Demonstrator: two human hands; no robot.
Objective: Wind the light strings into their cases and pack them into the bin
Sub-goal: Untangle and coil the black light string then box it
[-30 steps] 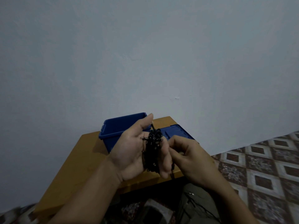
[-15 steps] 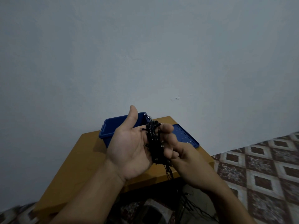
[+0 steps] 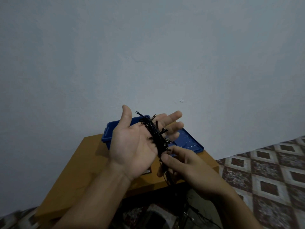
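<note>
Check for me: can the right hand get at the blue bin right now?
Probably not freely. The right hand pinches the light string wound on the left hand, which is raised in front of the blue bin.

Light string (image 3: 155, 134) wound across left hand (image 3: 132, 146), at base of fingers (image 3: 173, 116). Right hand (image 3: 186, 164) fingertips (image 3: 165, 157) just below coil. Bin (image 3: 109, 133) behind left thumb, lid (image 3: 189, 141) behind left fingers, both on table (image 3: 79, 171).

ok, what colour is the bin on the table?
Blue. The bin shows best in the head view, behind the left hand and light string.
</note>
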